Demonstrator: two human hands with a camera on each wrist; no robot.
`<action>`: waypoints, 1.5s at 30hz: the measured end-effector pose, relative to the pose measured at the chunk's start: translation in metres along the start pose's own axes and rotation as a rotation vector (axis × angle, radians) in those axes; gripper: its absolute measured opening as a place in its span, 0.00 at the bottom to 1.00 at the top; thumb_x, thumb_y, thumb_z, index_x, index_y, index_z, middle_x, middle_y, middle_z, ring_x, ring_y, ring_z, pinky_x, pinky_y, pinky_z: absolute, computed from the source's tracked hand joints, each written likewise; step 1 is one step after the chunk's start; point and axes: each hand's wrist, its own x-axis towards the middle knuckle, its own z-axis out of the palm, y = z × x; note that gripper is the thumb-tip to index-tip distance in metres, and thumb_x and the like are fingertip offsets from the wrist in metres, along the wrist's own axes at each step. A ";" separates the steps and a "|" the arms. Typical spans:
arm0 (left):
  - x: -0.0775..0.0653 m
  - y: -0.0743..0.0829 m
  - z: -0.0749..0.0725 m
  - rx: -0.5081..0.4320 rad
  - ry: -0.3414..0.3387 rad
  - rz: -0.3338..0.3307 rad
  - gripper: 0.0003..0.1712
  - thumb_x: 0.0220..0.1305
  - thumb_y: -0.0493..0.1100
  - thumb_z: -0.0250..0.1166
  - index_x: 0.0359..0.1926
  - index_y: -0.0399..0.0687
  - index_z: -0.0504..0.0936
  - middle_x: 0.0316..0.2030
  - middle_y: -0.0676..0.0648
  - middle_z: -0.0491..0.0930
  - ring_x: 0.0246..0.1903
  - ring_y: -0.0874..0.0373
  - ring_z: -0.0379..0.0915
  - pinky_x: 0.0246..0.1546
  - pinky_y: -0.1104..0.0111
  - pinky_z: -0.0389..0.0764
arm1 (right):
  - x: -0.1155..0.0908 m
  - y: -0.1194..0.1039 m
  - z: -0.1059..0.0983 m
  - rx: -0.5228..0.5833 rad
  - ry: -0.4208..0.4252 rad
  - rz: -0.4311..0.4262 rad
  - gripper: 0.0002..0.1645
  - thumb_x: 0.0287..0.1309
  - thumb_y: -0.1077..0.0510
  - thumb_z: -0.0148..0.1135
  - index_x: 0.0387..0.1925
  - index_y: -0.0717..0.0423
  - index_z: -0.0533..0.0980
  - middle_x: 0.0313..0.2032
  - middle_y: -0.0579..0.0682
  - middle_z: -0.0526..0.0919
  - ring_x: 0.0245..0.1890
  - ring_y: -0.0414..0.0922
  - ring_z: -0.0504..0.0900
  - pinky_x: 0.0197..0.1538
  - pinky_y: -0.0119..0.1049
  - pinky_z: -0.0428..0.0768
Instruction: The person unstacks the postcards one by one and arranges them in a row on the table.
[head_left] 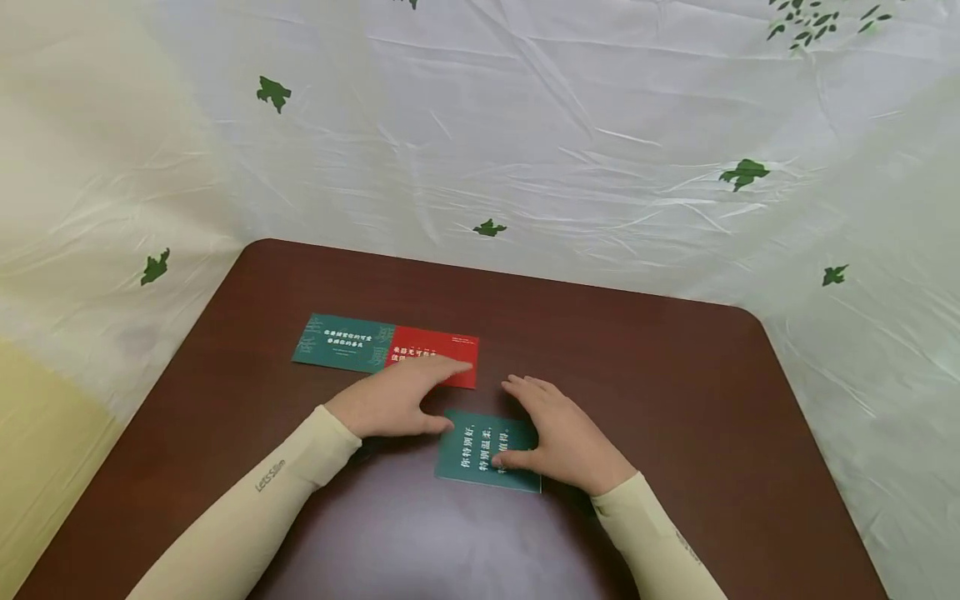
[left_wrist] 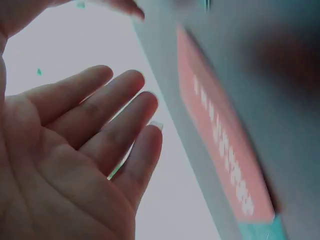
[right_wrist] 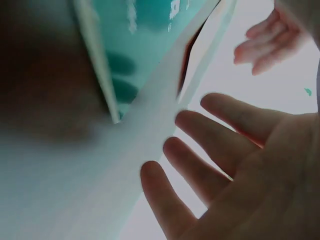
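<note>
A teal card stack point(head_left: 457, 467) with white Chinese characters lies near the table's middle; its pale edge shows thickness in the right wrist view. Farther back, a teal card point(head_left: 341, 343) and a red card point(head_left: 461, 350) lie side by side, their short ends meeting. My left hand point(head_left: 397, 400) hovers with extended fingers over the red card's lower part, thumb near the stack's upper left corner. Above the stack's right side is my right hand point(head_left: 566, 437), fingers spread and covering some characters. Both palms look empty in the wrist views.
The dark reddish-brown table point(head_left: 637, 358) has rounded back corners. White fabric point(head_left: 525, 125) printed with green leaves hangs behind it and along the sides. Pale sleeves point(head_left: 247, 500) cover both forearms.
</note>
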 end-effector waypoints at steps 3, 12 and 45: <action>-0.010 0.015 0.017 0.057 -0.038 0.028 0.54 0.58 0.56 0.82 0.81 0.48 0.69 0.77 0.47 0.73 0.76 0.47 0.68 0.79 0.48 0.69 | -0.022 0.000 0.001 0.016 -0.013 -0.009 0.64 0.46 0.34 0.87 0.80 0.51 0.69 0.78 0.49 0.72 0.81 0.55 0.67 0.78 0.59 0.72; -0.016 0.035 0.041 0.140 -0.048 -0.003 0.58 0.54 0.58 0.85 0.79 0.42 0.70 0.74 0.45 0.75 0.72 0.46 0.72 0.77 0.48 0.70 | -0.042 0.006 0.011 -0.009 0.024 0.006 0.54 0.47 0.40 0.88 0.74 0.47 0.76 0.74 0.45 0.78 0.77 0.51 0.74 0.75 0.57 0.75; 0.036 0.042 0.013 0.152 -0.003 -0.013 0.55 0.54 0.56 0.83 0.80 0.47 0.71 0.70 0.44 0.77 0.67 0.51 0.74 0.66 0.52 0.63 | -0.014 0.037 -0.026 0.129 0.070 -0.021 0.50 0.52 0.51 0.86 0.76 0.48 0.74 0.74 0.49 0.77 0.73 0.53 0.74 0.71 0.53 0.81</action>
